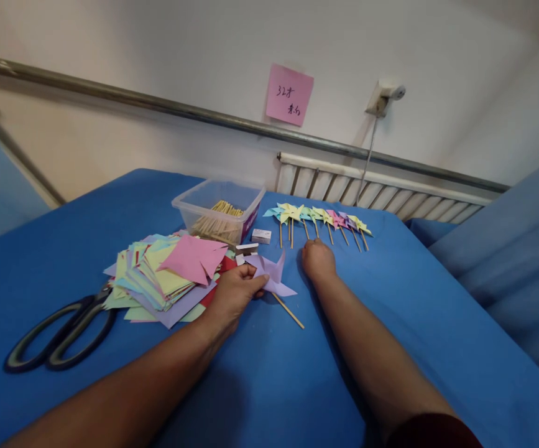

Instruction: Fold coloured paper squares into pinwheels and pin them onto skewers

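Note:
My left hand pinches a purple paper pinwheel by one side of its blades, thumb on top. The pinwheel's wooden stick slants down to the right over the blue cloth. My right hand rests on the table further right with its fingers curled in. Whatever those fingers may hold is hidden. Just beyond its knuckles stands a row of finished-looking pinwheels in yellow, blue, pink and purple, their sticks pointing toward me. One stick's lower end meets the right hand; I cannot tell whether they touch.
Left of my left hand lies a pile of coloured paper, a cut pink square on top. Large black-handled scissors lie beside it. Behind are a clear plastic box of wooden sticks and a small white box.

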A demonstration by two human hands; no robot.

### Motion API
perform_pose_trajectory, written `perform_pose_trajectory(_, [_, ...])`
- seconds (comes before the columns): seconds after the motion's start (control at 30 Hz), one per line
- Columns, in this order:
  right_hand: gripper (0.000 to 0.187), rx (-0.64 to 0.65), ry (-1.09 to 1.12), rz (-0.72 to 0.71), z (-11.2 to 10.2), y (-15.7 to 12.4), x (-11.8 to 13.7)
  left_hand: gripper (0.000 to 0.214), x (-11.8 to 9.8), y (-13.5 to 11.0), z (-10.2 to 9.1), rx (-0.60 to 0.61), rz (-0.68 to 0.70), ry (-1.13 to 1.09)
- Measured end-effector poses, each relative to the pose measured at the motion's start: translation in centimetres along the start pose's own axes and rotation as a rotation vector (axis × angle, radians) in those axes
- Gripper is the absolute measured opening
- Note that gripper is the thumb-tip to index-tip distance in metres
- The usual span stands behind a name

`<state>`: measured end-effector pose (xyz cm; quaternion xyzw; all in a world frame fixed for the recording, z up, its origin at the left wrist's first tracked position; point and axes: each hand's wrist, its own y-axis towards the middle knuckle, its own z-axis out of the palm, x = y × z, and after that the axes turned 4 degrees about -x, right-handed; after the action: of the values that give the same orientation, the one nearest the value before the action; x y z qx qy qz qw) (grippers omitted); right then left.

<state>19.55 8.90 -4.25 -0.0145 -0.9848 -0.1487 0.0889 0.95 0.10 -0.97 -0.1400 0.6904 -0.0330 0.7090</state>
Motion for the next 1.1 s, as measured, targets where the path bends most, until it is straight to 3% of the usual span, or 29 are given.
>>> perform_pose_trajectory(0.17, [0.025,-0.062,0.102,0.001,-1.0,-0.7,-0.5,0.021,0.5,0.3,0.0,0.001,0.036,0.01])
perform_pose_trajectory(0.3, [0.026,-0.146,0.234,-0.04,-3.1,-4.0,0.8,0.021,0.3,0.4,-0.1,-0.045,0.093,0.047])
perform_pose_trajectory(0.33, [0.026,-0.175,0.294,-0.066,-3.7,-5.3,1.4,0.02,0.2,0.4,-0.1,-0.058,0.104,0.053])
perform_pose_trajectory(0.4, [0.02,-0.28,0.636,-0.16,-4.9,-7.9,3.0,0.019,-0.1,0.3,-0.1,-0.085,0.135,0.071])
perform_pose_trajectory(0.5, [0.018,-0.234,0.853,-0.262,-5.9,-10.7,5.2,0.017,-0.3,0.0,0.0,-0.107,0.203,0.108])
perform_pose_trajectory(0.6, [0.017,-0.222,0.869,-0.262,-5.8,-11.3,6.2,0.014,-0.2,-0.5,0.2,-0.097,0.255,0.126])
perform_pose_trajectory(0.77, [0.014,-0.261,0.844,-0.194,-4.9,-10.5,5.7,0.016,-0.1,-1.1,0.3,-0.058,0.273,0.104])
perform_pose_trajectory(1.1, [0.013,-0.312,0.733,-0.264,-4.8,-10.4,4.8,0.021,-0.2,-1.0,0.1,-0.082,0.311,0.133])
